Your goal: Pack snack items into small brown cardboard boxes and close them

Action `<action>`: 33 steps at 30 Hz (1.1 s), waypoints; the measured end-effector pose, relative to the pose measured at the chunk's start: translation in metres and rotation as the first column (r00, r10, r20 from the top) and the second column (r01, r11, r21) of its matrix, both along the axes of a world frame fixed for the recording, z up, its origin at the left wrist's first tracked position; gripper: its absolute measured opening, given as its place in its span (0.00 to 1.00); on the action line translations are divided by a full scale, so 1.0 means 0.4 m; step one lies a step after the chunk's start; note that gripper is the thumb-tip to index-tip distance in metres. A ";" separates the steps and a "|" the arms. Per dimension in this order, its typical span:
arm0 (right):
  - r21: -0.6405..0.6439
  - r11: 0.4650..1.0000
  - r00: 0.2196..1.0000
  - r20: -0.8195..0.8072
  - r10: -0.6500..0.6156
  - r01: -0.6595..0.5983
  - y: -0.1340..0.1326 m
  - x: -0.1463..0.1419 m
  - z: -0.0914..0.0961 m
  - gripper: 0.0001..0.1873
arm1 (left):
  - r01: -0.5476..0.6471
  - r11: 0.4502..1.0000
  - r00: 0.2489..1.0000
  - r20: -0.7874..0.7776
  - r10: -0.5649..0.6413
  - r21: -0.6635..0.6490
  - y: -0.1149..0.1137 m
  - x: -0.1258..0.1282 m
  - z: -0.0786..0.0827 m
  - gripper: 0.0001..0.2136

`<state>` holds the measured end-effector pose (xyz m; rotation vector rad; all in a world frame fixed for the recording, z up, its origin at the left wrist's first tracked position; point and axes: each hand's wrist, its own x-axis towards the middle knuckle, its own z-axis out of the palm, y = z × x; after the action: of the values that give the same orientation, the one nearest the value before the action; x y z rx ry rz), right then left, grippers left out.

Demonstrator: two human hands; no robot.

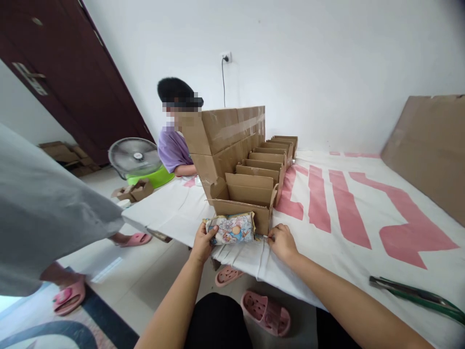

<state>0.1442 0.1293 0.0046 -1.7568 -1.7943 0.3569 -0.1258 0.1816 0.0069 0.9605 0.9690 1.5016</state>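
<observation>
My left hand (204,239) grips the left end of a printed soft packet (232,229), thumb on top. The packet has a colourful cartoon pattern and lies at the table's front edge, against an open cardboard box (250,209). Beyond the packet's right end, my right hand (283,244) is closed at the box's lower front corner, fingertips pinched together. A small white bit shows at those fingertips, too small to name. Behind the nearest box, several more open boxes (267,157) stand in a row running back to the wall.
Closed, taped cartons (223,128) are stacked left of the row, with a person in a purple shirt (174,150) behind them. Green-handled pliers (414,293) lie at right on the white cloth (337,261). A large cardboard sheet (428,150) leans farther back. A fan (133,157) stands left.
</observation>
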 end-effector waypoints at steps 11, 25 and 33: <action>0.057 0.993 0.939 -0.335 -0.075 0.099 0.012 0.064 -0.026 0.06 | 0.029 0.999 0.999 -0.035 -0.029 -0.019 0.009 -0.008 -0.014 0.25; -0.071 0.993 0.906 -0.409 -0.111 0.090 0.063 0.097 -0.022 0.07 | 0.063 0.998 0.997 -0.052 -0.064 -0.023 0.002 0.000 -0.002 0.25; -0.049 0.996 0.864 -0.495 -0.088 0.073 0.059 0.091 -0.012 0.06 | 0.062 0.998 0.994 -0.084 -0.064 -0.028 0.000 -0.002 -0.002 0.24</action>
<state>0.1805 0.1530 -0.0003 -1.5681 -1.3447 0.7318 -0.1266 0.1814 0.0062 1.0345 1.0062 1.4024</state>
